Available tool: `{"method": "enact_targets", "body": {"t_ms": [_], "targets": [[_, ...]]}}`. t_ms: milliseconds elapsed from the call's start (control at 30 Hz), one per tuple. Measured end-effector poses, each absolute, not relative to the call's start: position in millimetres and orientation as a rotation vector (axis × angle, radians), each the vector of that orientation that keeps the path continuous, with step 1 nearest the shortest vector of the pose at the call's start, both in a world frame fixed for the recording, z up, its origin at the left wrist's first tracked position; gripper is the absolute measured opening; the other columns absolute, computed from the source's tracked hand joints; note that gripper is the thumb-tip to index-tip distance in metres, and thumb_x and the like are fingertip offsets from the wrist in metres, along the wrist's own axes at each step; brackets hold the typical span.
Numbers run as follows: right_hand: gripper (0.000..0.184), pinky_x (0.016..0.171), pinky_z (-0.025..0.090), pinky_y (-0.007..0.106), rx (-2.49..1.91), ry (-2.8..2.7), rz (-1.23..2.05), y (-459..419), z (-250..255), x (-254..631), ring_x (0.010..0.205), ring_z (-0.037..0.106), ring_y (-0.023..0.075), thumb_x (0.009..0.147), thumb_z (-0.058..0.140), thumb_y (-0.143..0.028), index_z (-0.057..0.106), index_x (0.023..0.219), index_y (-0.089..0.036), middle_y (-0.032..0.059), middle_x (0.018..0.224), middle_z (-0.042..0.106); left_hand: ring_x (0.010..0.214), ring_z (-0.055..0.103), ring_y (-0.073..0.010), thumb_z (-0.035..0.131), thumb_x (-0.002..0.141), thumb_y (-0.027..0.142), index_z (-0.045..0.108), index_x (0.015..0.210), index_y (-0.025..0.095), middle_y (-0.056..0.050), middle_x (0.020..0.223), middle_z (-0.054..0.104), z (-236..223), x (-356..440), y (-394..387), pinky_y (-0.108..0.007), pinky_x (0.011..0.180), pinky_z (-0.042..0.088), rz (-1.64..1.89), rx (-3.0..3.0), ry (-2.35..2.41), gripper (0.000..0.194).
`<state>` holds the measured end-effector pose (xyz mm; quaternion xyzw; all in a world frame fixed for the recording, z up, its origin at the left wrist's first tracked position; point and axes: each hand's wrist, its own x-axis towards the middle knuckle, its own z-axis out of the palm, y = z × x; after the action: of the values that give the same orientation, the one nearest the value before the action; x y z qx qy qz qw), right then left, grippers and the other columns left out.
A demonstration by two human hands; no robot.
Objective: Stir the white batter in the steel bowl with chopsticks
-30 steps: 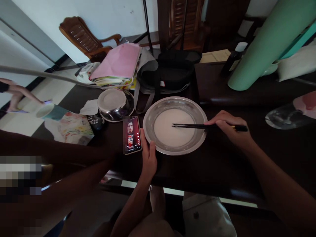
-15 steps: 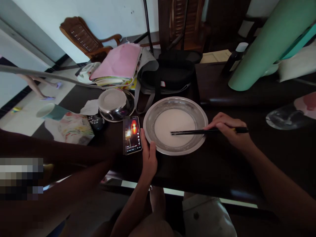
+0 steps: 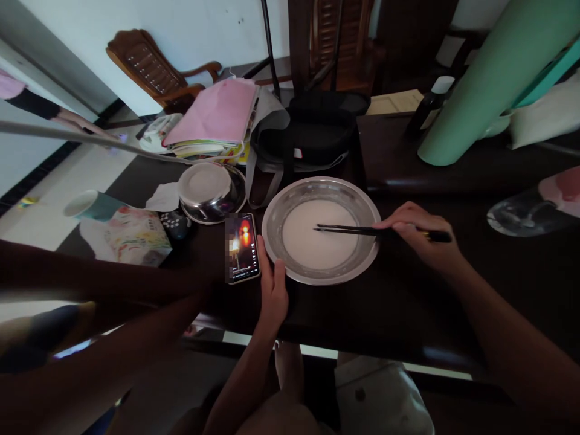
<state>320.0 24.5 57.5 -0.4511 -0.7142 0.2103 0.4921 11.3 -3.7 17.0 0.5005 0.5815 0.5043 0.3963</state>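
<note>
Steel gleams dully on the wide bowl [image 3: 273, 232] before you, set on the dark table [image 3: 344, 314] with cloudy white liquid [image 3: 312, 251] inside. Your right hand [image 3: 421, 235] grips a pair of black chopsticks [image 3: 348, 230], whose tips meet the liquid; whether they dip below its surface is hard to make out. Your left hand [image 3: 274, 296] lies against the bowl's near-left side, thumb at the rim, some fingers hidden, so I cannot tell how firmly it holds. Just beside it, the phone [image 3: 247, 248] has its left strip pixelated. Far left, another person's dark, blurred limbs [image 3: 136, 269] run out of frame. The green cylinder [image 3: 475, 96] is cut off above and partly covers a white-capped bottle [image 3: 428, 109]. You can read neither that bottle's label, the phone's tiny captions, nor the flowered packet's [image 3: 136, 235] print.
</note>
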Motion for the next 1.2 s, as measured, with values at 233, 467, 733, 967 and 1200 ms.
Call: {"method": "enact_targets", "body": {"t_ms": [233, 467, 733, 967, 1200], "targets": [[0.02, 0.072, 0.058, 0.04, -1.032, -1.794, 0.555, 25.6, 57.6, 318.6, 0.08, 0.073, 0.0223, 0.102, 0.064, -0.035, 0.084, 0.098, -0.035, 0.0014, 0.088, 0.083, 0.169, 0.008, -0.0259, 0.052, 0.1, 0.071, 0.024, 0.171, 0.03, -0.004, 0.183, 0.012, 15.3, 10.5, -4.1, -0.044, 0.138, 0.007, 1.274, 1.262, 1.462, 0.087], [0.03, 0.072, 0.058, 0.037, -1.085, -1.679, 0.573, 24.5, 58.6, 320.4, 0.078, 0.073, 0.0207, 0.106, 0.058, -0.032, 0.084, 0.091, -0.031, 0.0014, 0.084, 0.08, 0.169, 0.01, -0.0267, 0.052, 0.1, 0.069, 0.027, 0.17, 0.031, -0.003, 0.182, 0.015, 15.2, 9.8, -4.3, -0.045, 0.138, 0.008, 1.267, 1.289, 1.485, 0.083], [0.027, 0.072, 0.057, 0.037, -1.091, -1.67, 0.551, 24.6, 59.6, 320.6, 0.079, 0.072, 0.0202, 0.105, 0.059, -0.033, 0.084, 0.093, -0.031, 0.0021, 0.084, 0.081, 0.169, 0.009, -0.0259, 0.051, 0.102, 0.067, 0.028, 0.17, 0.032, -0.002, 0.182, 0.015, 14.3, 10.5, -3.4, -0.044, 0.137, 0.008, 1.275, 1.29, 1.492, 0.08], [0.02, 0.073, 0.057, 0.037, -1.001, -1.804, 0.578, 25.7, 58.1, 321.6, 0.084, 0.072, 0.0221, 0.101, 0.066, -0.04, 0.085, 0.102, -0.034, 0.0023, 0.089, 0.082, 0.169, 0.008, -0.0251, 0.05, 0.102, 0.068, 0.028, 0.17, 0.031, -0.003, 0.183, 0.013, 14.6, 10.2, -3.6, -0.044, 0.137, 0.006, 1.27, 1.288, 1.495, 0.081], [0.036, 0.068, 0.056, 0.038, -1.003, -1.7, 0.659, 24.4, 59.8, 319.2, 0.076, 0.072, 0.0224, 0.105, 0.056, -0.049, 0.084, 0.09, -0.031, 0.0034, 0.081, 0.08, 0.169, 0.007, -0.0252, 0.052, 0.102, 0.065, 0.029, 0.169, 0.032, -0.002, 0.183, 0.013, 16.5, 10.7, -4.2, -0.044, 0.137, 0.005, 1.269, 1.286, 1.49, 0.078]]}}
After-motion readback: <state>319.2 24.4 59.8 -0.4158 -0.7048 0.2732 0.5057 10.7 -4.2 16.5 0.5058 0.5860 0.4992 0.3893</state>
